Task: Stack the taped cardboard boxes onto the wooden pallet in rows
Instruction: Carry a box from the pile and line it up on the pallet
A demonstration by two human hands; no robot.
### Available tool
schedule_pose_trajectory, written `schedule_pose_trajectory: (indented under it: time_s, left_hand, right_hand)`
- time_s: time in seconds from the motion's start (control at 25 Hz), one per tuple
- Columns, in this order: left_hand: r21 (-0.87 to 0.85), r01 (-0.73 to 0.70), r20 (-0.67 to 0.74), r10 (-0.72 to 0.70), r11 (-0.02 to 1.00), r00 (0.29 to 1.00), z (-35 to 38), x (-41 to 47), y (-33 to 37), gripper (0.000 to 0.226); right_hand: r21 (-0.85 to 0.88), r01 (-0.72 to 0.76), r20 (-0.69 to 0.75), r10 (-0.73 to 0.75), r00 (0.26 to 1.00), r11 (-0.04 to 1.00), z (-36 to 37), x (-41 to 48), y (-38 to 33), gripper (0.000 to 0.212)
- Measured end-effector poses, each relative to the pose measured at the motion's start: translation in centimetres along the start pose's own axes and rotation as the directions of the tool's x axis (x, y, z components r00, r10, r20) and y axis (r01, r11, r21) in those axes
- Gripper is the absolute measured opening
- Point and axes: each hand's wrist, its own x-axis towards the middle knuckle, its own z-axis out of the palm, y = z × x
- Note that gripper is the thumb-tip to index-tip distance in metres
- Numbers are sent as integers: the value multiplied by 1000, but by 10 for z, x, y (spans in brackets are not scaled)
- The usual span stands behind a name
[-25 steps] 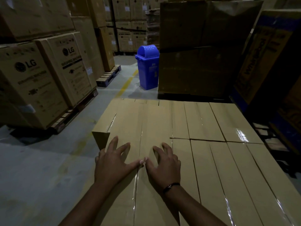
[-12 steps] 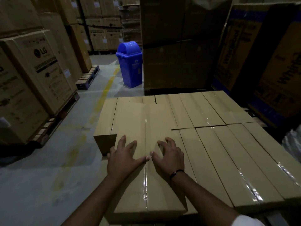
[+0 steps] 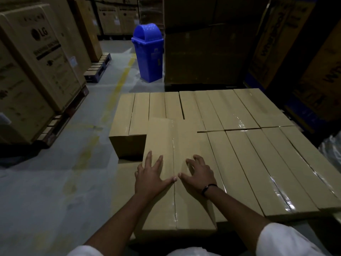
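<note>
Left hand: the left hand (image 3: pixel 150 177) is lying flat on top of the box, fingers spread and pressing down, not wrapped round anything.
Right hand: the right hand (image 3: pixel 198 175) is resting on the same top with fingers arched, the tips bearing on the cardboard, gripping nothing.
Box in play: the taped box (image 3: pixel 173 143) is sitting at the near left of the stack, its tape seam running between the two thumbs and its near end jutting toward the person.
Seating: its far end is looking as if it overlaps the far row (image 3: pixel 203 108), so I'm judging it not yet pushed home.
Done so far: the far row is filling the whole width, and the near row (image 3: pixel 267 163) is filling the right side, boxes side by side and touching.
Left to do: a gap (image 3: pixel 127 174) is showing at the near left corner, with the bare end face of a far-row box behind it and what seems a lower cardboard surface in it.
Pallet: it's hiding under the boxes; I can't tell how many layers are down.
Progress call: this layer is looking nearly full, with one or two slots wanting.
Surroundings: a blue bin (image 3: pixel 147 52) and big LG cartons (image 3: pixel 42 58) are standing well apart.
</note>
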Motion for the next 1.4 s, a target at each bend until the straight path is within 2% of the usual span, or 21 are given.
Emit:
schedule_pose_trajectory:
  time_s: [0.24,0.72,1.0,1.16,1.28,1.4]
  left_hand:
    - [3,2,46,-2,1000,999,21,-6,-11,108]
    - [-52,-30,128,36,998,991,48,8,-46,103]
    - [-61,-72,176,82,996,981,70,34,-56,97]
    - [-44,-67,327,78,997,942,92,58,-64,97]
    - [40,-79,519,46,996,854,116,76,-69,101]
    - [129,-114,571,20,985,821,134,82,-69,110]
  right_hand:
    - [1,23,82,-23,996,1000,17,4,16,83]
    - [-73,52,145,-41,989,996,43,33,14,81]
    - [-84,34,94,-26,995,996,58,64,27,75]
    - [-19,-65,121,66,990,998,76,91,42,78]
    - [-212,-87,291,148,945,973,101,101,57,85]
    - [-332,-3,344,124,931,943,118,95,77,93]
